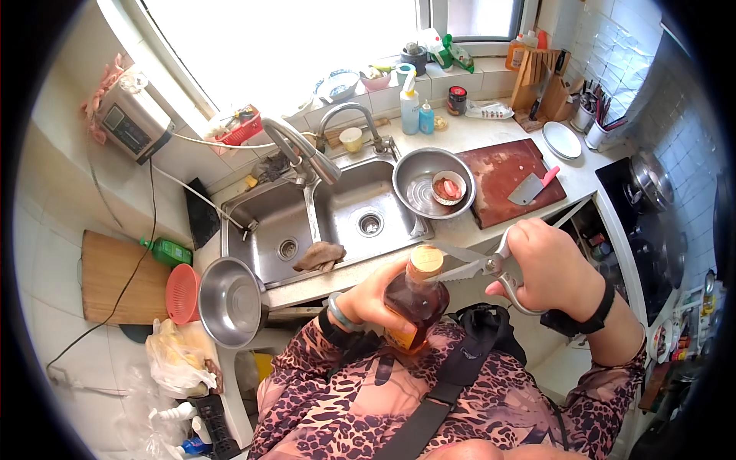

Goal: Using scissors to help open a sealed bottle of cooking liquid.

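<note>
My left hand (368, 302) is wrapped around a glass bottle (418, 305) of dark amber liquid, held upright before my chest. A pale gold cap (426, 260) tops its neck. My right hand (549, 267) grips the metal handles of kitchen scissors (493, 264). The scissor blades are spread and point left at the bottle's neck, just below the cap; whether they touch it I cannot tell. Beyond the bottle, a steel basin (425, 183) on the counter holds a small bowl (448, 188) with pinkish food in it.
A cleaver (532, 187) with a pink handle lies on a red-brown cutting board (500, 167). The double steel sink (368, 198) has a brown cloth (319, 256) on its front rim. Another steel basin (230, 302) and a red plastic basket (183, 294) are at left. A black stove (638, 241) is at right.
</note>
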`<state>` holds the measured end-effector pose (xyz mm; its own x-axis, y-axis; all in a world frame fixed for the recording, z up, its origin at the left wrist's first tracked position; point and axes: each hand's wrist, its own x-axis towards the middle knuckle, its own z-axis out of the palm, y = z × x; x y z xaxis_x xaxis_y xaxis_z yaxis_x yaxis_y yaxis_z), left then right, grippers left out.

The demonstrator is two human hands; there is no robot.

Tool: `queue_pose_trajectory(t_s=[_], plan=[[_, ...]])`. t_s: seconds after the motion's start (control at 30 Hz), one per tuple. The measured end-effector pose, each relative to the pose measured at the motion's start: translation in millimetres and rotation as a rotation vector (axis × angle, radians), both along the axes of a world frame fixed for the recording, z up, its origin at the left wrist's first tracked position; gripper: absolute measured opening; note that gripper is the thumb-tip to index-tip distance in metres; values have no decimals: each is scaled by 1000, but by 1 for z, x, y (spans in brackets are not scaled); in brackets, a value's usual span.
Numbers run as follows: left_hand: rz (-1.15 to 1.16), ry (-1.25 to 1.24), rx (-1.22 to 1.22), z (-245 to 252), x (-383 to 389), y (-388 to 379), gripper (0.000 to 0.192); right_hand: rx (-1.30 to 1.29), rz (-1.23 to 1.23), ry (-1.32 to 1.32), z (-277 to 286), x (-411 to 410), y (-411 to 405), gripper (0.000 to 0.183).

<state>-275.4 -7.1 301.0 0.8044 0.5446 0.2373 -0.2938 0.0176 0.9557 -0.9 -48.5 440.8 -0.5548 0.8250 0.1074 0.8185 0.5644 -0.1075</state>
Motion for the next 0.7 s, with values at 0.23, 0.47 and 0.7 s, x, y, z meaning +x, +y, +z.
queue_pose_trajectory(t_s=[0.23, 0.47, 0.7], plan=[[-180, 171, 139, 3, 4, 4, 89, -531, -78, -69, 16, -4, -1, 58], [-75, 26, 229, -8, 19, 3, 76, -80, -104, 52, 5, 17, 3, 57], [-78, -18, -102, -18, 3, 2, 92, 227, -16, -69, 10, 14, -22, 62]])
